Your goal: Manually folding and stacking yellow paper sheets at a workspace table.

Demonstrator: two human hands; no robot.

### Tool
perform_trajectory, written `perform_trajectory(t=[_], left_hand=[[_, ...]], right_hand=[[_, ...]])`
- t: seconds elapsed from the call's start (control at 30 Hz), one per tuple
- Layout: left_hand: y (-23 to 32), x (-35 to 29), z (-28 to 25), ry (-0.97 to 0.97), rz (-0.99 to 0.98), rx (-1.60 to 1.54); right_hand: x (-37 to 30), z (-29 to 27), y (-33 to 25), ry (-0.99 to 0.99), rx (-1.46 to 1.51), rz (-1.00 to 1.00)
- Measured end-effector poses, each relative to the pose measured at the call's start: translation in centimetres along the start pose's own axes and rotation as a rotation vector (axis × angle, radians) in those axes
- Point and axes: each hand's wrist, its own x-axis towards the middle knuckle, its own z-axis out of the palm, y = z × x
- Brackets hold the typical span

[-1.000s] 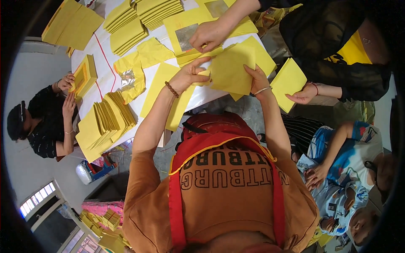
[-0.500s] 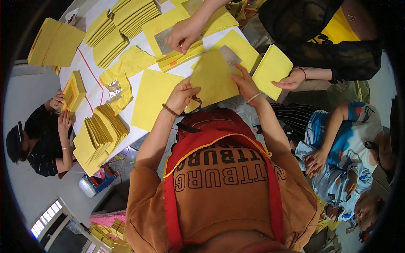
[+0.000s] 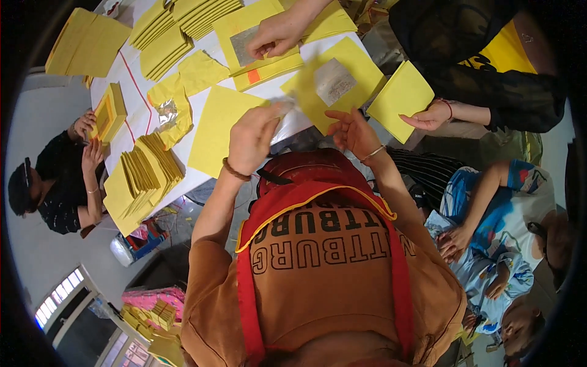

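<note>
My left hand (image 3: 252,139) is raised over the table's near edge, its fingers curled together. At its fingertips is a pale, motion-smeared patch; what it is I cannot make out. To its right, my right hand (image 3: 356,136) holds nothing, fingers apart and slightly bent. Just beyond the right hand lies a yellow paper sheet (image 3: 364,64) bearing a silver foil patch (image 3: 335,81). Another plain yellow sheet (image 3: 215,131) lies left of my left hand, partly hidden by it.
A co-worker's hand (image 3: 282,35) works over yellow paper at the far side; another hand (image 3: 428,116) holds a yellow folded sheet (image 3: 400,98). Stacks of folded yellow paper (image 3: 168,55) and a fanned bundle (image 3: 143,174) cover the table's left. A person (image 3: 67,183) sits at left; others sit at right.
The yellow sheet that both my hands held is no longer between them, uncovering the foil-patched sheet. My left hand has moved left and turned; my right hand has moved slightly toward me.
</note>
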Motion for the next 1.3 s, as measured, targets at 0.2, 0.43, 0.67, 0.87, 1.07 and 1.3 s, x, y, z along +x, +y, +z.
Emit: perform_trajectory(t=[0.2, 0.43, 0.67, 0.87, 1.07, 1.3], left_hand=[[-0.4, 1.8, 3.2, 0.017, 0.748, 1.097], [-2.1, 3.9, 4.7, 0.071, 0.421, 0.353], [-4.4, 5.8, 4.9, -0.255, -0.214, -0.935], [-6.0, 7.1, 7.1, -0.1, 0.037, -0.388], [-6.7, 7.8, 4.9, -0.174, -0.019, -0.228], [-7.6, 13.5, 7.2, -0.188, 0.183, -0.03]], right_hand=[[-0.3, 3.3, -3.7, 0.122, 0.064, -0.287], [-0.2, 3.2, -4.5, 0.343, -0.115, -0.471], [-0.6, 1.2, -2.4, 0.527, -0.202, -0.522], [-0.6, -1.2, 0.6, 0.582, -0.288, -0.409], [0.7, -0.4, 1.3, 0.561, -0.141, -0.277], [1.1, -3.3, -0.9, 0.672, -0.084, -0.288]])
